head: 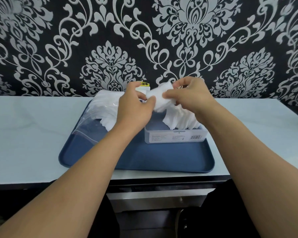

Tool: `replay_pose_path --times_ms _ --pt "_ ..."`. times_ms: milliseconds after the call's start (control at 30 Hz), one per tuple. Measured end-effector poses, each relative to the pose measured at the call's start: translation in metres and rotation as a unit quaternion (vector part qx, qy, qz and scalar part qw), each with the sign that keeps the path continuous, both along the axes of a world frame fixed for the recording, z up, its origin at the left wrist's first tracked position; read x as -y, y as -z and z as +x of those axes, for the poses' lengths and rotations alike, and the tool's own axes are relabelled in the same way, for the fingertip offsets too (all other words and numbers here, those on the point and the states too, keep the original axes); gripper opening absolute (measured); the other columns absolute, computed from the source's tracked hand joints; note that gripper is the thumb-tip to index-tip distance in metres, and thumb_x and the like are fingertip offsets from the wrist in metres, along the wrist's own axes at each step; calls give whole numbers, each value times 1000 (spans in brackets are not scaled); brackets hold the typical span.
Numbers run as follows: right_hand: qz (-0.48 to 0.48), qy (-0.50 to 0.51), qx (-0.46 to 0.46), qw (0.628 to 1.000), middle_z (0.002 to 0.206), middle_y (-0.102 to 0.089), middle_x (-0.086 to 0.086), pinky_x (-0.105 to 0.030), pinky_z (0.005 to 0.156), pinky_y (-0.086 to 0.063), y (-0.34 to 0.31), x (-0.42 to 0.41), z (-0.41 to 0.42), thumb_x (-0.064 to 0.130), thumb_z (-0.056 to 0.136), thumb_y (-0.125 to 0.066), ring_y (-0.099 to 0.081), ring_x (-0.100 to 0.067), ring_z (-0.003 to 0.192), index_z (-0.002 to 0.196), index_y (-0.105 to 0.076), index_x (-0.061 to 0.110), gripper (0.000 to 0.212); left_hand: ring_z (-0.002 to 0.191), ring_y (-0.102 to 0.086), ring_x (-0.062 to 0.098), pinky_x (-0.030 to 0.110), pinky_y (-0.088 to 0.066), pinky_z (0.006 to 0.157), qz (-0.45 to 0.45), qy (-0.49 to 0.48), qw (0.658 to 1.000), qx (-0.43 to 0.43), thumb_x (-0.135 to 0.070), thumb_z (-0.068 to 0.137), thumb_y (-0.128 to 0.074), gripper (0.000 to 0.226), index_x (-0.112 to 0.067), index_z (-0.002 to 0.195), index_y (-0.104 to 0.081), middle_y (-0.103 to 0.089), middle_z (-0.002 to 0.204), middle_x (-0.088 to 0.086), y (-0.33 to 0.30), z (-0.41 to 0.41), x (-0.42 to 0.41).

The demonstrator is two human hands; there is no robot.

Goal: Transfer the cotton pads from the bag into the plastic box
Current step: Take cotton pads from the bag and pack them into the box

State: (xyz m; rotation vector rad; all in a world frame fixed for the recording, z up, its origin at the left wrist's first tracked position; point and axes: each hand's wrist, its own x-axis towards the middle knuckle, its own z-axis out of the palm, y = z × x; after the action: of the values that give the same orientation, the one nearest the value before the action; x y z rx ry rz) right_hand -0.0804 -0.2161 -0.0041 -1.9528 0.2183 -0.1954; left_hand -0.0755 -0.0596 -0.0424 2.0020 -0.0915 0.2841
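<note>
Drawer front (pixel 159 200) of grey metal sat nearest, below the pale countertop (pixel 24 134). On that counter lay a blue tray (pixel 144 158), which kept the job's things together. Toward its right stood the clear plastic box (pixel 175 136), label side facing the person, with a row of white cotton pads (pixel 181 120) already standing on edge inside it, so the transfer looked partly done. Left of the box the transparent zip bag (pixel 96 117) lay on the tray, mouth toward the near side, more pads visible through it. Above the box, the left hand (pixel 134 107) and right hand (pixel 193 95) met around a small stack of pads (pixel 162 98), fingers and thumbs curled onto its ends, probably squaring it up so it would slot in beside the others. Behind them a white packet with a yellow label (pixel 144 85) stood against the black-and-silver damask wallpaper (pixel 110 40).
</note>
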Motion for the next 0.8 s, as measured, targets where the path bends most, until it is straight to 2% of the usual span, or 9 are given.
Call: replay_pose_path --times_ms 67,133,200,300,467,533,633,700,800 --pt "-152 -14 -25 988 69 -59 1 -24 52 -42 3 -5 5 21 67 -87 -52 -12 59 83 -61 12 31 81 -64 16 37 -54 80 26 -37 997 68 -24 88 -69 34 -18 118 -55 -63 93 -7 3 -1 -4" --pt "-274 -23 -42 961 67 -60 0 -27 54 -44 11 -11 9 27 63 -88 -55 -15 62 75 -61 10 34 76 -65 13 35 -56 75 85 3 992 90 -21 86 -68 15 -20 99 -62 -66 82 -10 6 -1 -4" --pt "-347 -11 -45 937 71 -64 -3 -27 56 -48 21 -14 15 29 62 -85 -62 -20 69 73 -62 8 33 75 -65 11 33 -56 71 191 69 977 70 -22 84 -69 2 -23 85 -68 -69 77 -10 8 -1 -5" --pt "-399 13 -34 916 73 -60 -4 -25 52 -38 28 -13 19 24 63 -82 -61 -24 70 67 -55 13 29 81 -64 19 32 -50 66 335 105 935 46 -25 83 -65 6 -26 77 -68 -70 83 -5 13 -2 -7" --pt "-475 25 -25 879 72 -52 -3 -29 59 -39 32 -18 18 19 68 -80 -56 -27 70 65 -43 18 37 84 -63 21 30 -51 70 333 135 933 10 -25 81 -66 15 -24 92 -76 -66 84 -3 15 3 -8" --pt "-486 25 -7 873 74 -55 -3 -29 59 -40 36 -20 18 15 69 -77 -58 -27 70 69 -49 17 28 89 -61 22 32 -51 75 321 146 936 3 -27 80 -67 24 -26 103 -75 -65 91 1 18 6 -7" --pt "-455 -26 27 890 73 -63 2 -24 54 -38 36 -23 15 13 70 -75 -59 -20 64 74 -64 20 14 91 -60 23 35 -53 78 317 155 936 -6 -30 81 -68 40 -28 120 -70 -63 92 2 21 8 -6" --pt "-468 -70 27 881 69 -61 7 -23 53 -37 33 -22 12 14 73 -73 -58 -16 62 81 -74 27 15 88 -62 25 40 -56 79 324 159 933 -13 -33 80 -63 45 -30 124 -67 -63 91 3 20 7 -6" --pt "-512 -93 19 854 86 -69 2 -27 65 -44 32 -17 14 28 83 -67 -63 -22 82 93 -77 30 14 82 -63 25 42 -57 75 333 173 927 -12 -29 78 -55 46 -31 121 -69 -61 78 0 17 3 -6"
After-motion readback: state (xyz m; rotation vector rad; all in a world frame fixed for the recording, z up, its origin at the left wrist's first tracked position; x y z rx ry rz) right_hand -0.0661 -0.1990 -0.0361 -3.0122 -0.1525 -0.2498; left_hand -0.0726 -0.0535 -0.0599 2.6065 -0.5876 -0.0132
